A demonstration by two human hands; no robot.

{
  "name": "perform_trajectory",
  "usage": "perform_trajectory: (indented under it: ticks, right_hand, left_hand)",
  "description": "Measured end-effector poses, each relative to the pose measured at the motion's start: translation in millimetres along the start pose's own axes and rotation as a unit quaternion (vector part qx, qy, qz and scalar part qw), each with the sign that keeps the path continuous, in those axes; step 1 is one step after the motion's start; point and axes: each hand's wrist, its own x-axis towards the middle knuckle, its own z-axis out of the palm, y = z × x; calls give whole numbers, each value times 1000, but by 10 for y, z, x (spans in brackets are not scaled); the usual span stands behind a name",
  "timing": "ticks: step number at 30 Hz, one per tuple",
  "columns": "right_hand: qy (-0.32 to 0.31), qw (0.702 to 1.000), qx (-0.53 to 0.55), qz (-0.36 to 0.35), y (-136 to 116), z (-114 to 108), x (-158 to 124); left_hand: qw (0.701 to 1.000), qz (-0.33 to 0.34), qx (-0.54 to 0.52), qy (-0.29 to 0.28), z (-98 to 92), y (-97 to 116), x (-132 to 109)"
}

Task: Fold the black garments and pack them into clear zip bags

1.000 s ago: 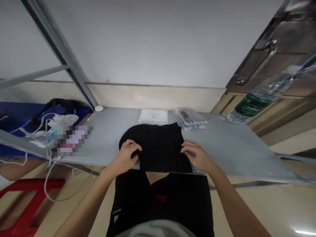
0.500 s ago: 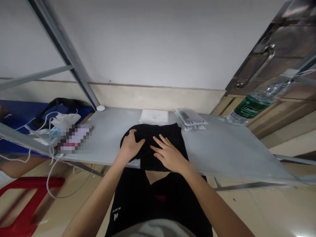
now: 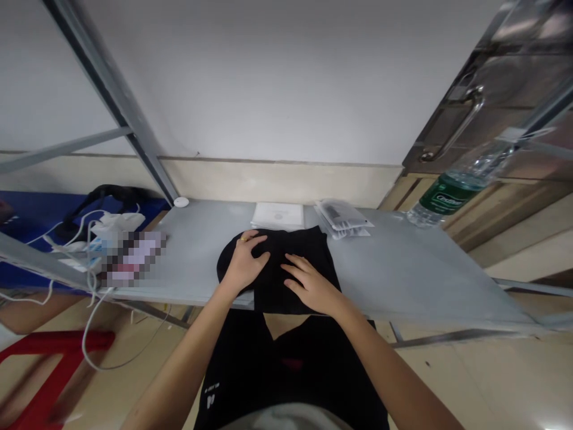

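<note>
A folded black garment (image 3: 293,248) lies on the grey table (image 3: 403,269) at its near edge, directly in front of me. My left hand (image 3: 246,263) rests flat on the garment's left part, fingers spread, with a ring on one finger. My right hand (image 3: 311,286) lies flat on the middle of the garment, fingers spread and pointing left and away. Neither hand grips anything.
Behind the garment lie a white flat packet (image 3: 278,215) and a stack of clear plastic bags (image 3: 342,218). A plastic water bottle (image 3: 452,191) lies at the far right. White cables and small items (image 3: 96,239) crowd the left end. A red stool (image 3: 45,376) stands at the lower left.
One second ago both hands pinched the garment's side edges. They then moved inward onto the cloth and opened flat; since then the left hand has slid farther away across it.
</note>
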Motion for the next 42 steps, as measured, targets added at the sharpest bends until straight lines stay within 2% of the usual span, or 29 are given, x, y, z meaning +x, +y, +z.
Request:
perform_trajectory:
  ticks: [3, 7, 13, 16, 19, 23, 27, 30, 31, 33, 35, 37, 39, 42]
  right_hand:
    - [-7, 1000, -5, 10, -6, -6, 39]
    - [-3, 1000, -2, 3, -42, -8, 88]
    - [51, 999, 8, 0, 17, -100, 28]
    - [111, 993, 35, 30, 112, -156, -49]
    - [182, 979, 64, 59, 218, -171, -102]
    - [259, 952, 129, 103, 375, -98, -103]
    - [271, 916, 244, 166, 506, -22, -46]
    - [257, 889, 318, 206, 558, -39, 8]
    - [253, 881, 330, 223, 573, -54, 22]
    - [248, 870, 342, 254, 609, -81, 42]
    - [245, 866, 346, 266, 652, -95, 50]
    - [236, 869, 347, 263, 686, -96, 58]
    - [228, 868, 352, 265, 694, -93, 78]
    - [225, 852, 363, 301, 655, -87, 137]
  left_hand:
    - [1000, 14, -9, -25, -19, -2, 21]
    - [999, -3, 4, -32, -126, 10, 134]
    - [999, -2, 49, -7, -414, -12, 361]
    - [997, 24, 70, -17, -453, 22, 434]
    - [993, 60, 83, -50, -349, 175, 453]
    - [986, 103, 80, -100, -88, 523, 422]
    - [977, 133, 43, -163, 142, 815, 376]
    - [960, 141, -36, -237, 227, 899, 352]
    - [959, 133, -60, -242, 237, 893, 352]
    - [975, 92, -63, -192, 233, 826, 369]
    - [994, 24, 0, -104, 209, 696, 403]
    - [993, -56, 70, -73, 180, 541, 439]
    - [982, -127, 87, -110, 160, 410, 462]
    - [961, -206, 23, -184, 166, 320, 473]
